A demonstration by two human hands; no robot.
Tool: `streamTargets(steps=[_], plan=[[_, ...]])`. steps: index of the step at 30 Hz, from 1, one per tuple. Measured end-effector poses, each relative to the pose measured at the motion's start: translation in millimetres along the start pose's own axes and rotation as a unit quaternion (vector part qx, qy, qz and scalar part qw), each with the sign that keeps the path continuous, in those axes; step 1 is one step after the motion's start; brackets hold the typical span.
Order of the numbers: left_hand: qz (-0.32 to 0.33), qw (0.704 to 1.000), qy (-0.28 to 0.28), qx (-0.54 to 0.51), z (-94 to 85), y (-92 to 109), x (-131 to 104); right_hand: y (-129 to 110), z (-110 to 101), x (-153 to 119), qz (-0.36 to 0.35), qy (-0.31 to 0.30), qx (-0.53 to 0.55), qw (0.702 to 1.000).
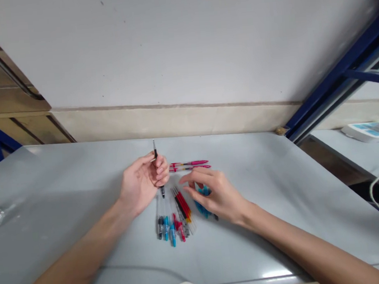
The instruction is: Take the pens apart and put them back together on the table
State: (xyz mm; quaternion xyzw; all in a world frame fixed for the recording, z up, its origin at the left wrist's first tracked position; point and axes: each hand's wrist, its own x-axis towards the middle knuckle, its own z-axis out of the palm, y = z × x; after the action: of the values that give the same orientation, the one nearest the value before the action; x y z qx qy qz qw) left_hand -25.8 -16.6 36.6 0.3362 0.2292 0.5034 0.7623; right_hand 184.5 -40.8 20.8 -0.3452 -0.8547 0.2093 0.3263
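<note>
Left hand [142, 177]: fingers closed round black pen [155, 153], held upright above desk [253, 247]. Right hand [219, 196]: fingers parted, at blue pieces [202, 210]. Between forearms: refills [183, 204], clear barrels [166, 227]. Beyond: pink pens [198, 162].

Head-worn view, facing forward, down at tabletop [252, 162]

The left hand [141, 182] and right hand [219, 195] are seen bare, as are the slender left forearm [76, 266] and right forearm [303, 245].

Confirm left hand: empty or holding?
Holding: the left hand has its fingers around a slim black pen part, visible above and below them.
</note>
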Motion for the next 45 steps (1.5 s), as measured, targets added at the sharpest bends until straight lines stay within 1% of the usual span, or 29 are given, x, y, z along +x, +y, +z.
streamTargets(steps=[1,4,6,7,9,12,16,18,20,22,24,28,30,31,32,34,36,37,39,41,45], plan=[[0.012,1.000,0.004,0.014,-1.6,2.1,0.8,-0.2,-0.7,0.5,-0.001,-0.013,-0.006,1.000],[0.067,0.993,0.029,0.098,-7.5,5.5,3.5,-2.0,0.6,0.9,-0.009,-0.093,-0.022,0.995],[0.099,0.979,0.050,0.170,-12.5,5.5,5.0,-3.3,3.7,0.2,0.000,-0.131,-0.034,0.991],[0.108,0.971,0.059,0.205,-14.9,5.0,5.4,-3.9,5.4,-0.3,0.006,-0.138,-0.041,0.989],[0.115,0.955,0.074,0.264,-17.8,3.4,5.2,-4.7,8.4,-0.8,0.018,-0.138,-0.050,0.989],[0.118,0.935,0.083,0.323,-16.5,0.7,3.6,-6.2,10.2,-0.6,0.026,-0.132,-0.052,0.990],[0.110,0.926,0.088,0.349,-12.2,-3.6,3.6,-9.3,10.0,0.6,0.029,-0.148,-0.045,0.988],[0.101,0.920,0.080,0.369,-12.0,-7.1,4.9,-10.2,11.2,1.1,0.032,-0.153,-0.041,0.987],[0.109,0.900,0.060,0.419,-12.2,-11.3,5.7,-10.1,13.9,1.3,0.034,-0.153,-0.037,0.987],[0.124,0.863,0.046,0.487,-11.3,-15.4,5.4,-9.3,17.7,1.4,0.036,-0.151,-0.029,0.988],[0.134,0.826,0.042,0.545,-9.4,-19.0,4.1,-8.2,21.2,1.6,0.038,-0.140,-0.011,0.989],[0.131,0.772,0.036,0.621,-8.3,-25.3,1.0,-7.8,21.3,2.9,0.051,-0.114,0.061,0.990],[0.122,0.728,0.040,0.674,-10.5,-29.0,-0.4,-7.3,16.7,3.9,0.076,-0.106,0.121,0.984],[0.120,0.701,0.043,0.701,-12.0,-31.0,-1.1,-6.3,13.5,4.4,0.093,-0.090,0.153,0.980],[0.120,0.674,0.044,0.727,-13.5,-33.1,-1.8,-4.5,10.0,4.9,0.109,-0.061,0.183,0.975],[0.125,0.626,0.041,0.769,-16.2,-36.9,-3.3,1.7,3.2,6.0,0.136,0.029,0.234,0.962],[0.138,0.591,0.038,0.794,-17.8,-39.4,-4.5,10.2,-2.0,6.8,0.164,0.120,0.270,0.941],[0.146,0.579,0.038,0.801,-18.1,-40.0,-5.0,14.4,-3.6,7.1,0.183,0.149,0.284,0.929],[0.165,0.568,0.040,0.806,-17.9,-40.3,-5.5,21.0,-4.7,7.4,0.215,0.173,0.306,0.911],[0.184,0.566,0.039,0.803,-17.1,-40.0,-5.5,23.8,-3.6,7.4,0.229,0.171,0.324,0.902],[0.196,0.562,0.021,0.803,-14.5,-39.8,-5.3,21.7,0.8,7.6,0.221,0.165,0.350,0.895]])
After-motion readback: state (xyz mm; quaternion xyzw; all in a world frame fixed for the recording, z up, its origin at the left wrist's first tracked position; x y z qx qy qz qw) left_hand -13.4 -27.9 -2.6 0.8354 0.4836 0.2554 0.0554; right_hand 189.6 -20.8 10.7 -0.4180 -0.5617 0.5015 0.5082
